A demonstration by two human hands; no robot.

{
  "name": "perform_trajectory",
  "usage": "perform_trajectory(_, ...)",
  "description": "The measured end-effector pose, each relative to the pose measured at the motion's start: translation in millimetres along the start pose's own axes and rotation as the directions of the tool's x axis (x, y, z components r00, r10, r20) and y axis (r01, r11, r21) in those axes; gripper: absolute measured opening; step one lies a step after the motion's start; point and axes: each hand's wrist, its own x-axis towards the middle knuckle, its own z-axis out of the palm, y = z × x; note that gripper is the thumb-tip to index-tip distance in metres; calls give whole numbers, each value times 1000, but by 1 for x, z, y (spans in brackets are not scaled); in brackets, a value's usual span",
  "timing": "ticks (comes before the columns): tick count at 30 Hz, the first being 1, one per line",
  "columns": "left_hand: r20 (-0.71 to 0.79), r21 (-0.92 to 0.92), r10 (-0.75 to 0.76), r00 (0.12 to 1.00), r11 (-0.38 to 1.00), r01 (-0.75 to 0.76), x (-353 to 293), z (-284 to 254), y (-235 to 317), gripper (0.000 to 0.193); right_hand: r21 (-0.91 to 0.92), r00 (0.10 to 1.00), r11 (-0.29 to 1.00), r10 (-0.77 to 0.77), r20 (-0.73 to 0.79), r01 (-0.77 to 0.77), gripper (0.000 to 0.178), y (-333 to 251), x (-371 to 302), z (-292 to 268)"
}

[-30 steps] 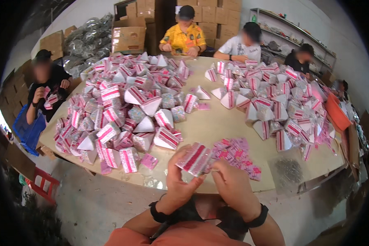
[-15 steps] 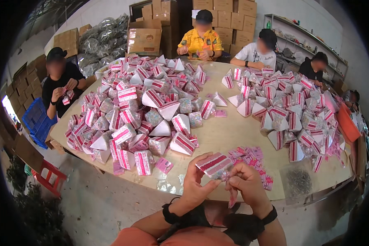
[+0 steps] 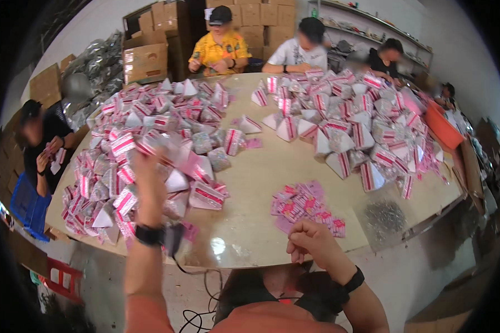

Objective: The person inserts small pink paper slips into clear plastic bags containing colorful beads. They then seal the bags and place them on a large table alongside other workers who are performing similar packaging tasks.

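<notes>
My left hand (image 3: 150, 180) reaches over the near side of the left heap, its fingers smeared by motion. At its fingertips is a blurred, bagged toy cake slice (image 3: 175, 151) with a pink tag card; whether the fingers still grip it does not show. My right hand (image 3: 315, 244) hovers by the table's near edge with its fingers curled in, and nothing shows in them. Just beyond it lies a pile of pink tag cards (image 3: 305, 205). The left heap of cake slices (image 3: 208, 197), white wedges with red and pink stripes in clear bags, spreads beneath my left hand.
A second heap of cake slices (image 3: 339, 139) covers the table's right side. Right of the cards lies a clear sheet with small metal pieces (image 3: 386, 219). An orange bin (image 3: 444, 125) stands at the right edge. Several people work around the table (image 3: 250, 222). A dark cable (image 3: 205, 272) hangs near me.
My left hand has swung from in front of me to the left heap, taking the cake slice there. My right hand has let go of the slice's bag end and curled. The view has shifted.
</notes>
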Motion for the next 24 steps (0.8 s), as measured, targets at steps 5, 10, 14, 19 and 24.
perform_trajectory(5, -180, 470, 436, 882, 826, -312, 34, -1, 53, 48, 87, 962, 990, -81, -262, 107, 7, 17, -35, -31)
perform_trajectory(10, 461, 346, 178, 869, 866, -361, -51, 50, -9, 40, 89, 913, 977, -146, -381, 194, 6, 24, -61, -61)
perform_trajectory(14, 719, 261, 62, 692, 899, -352, -99, 111, -31, 39, -46, 833, 979, -194, -517, 200, 6, 21, -81, -95)
perform_trajectory(19, 738, 378, -42, 673, 853, -360, -111, 161, -49, 45, -497, 689, 867, -381, -616, 34, 8, 10, -94, -142)
perform_trajectory(24, 726, 448, -110, 679, 824, -347, -110, 183, -58, 47, -944, 692, 269, -644, -325, -192, 15, 18, -83, -177)
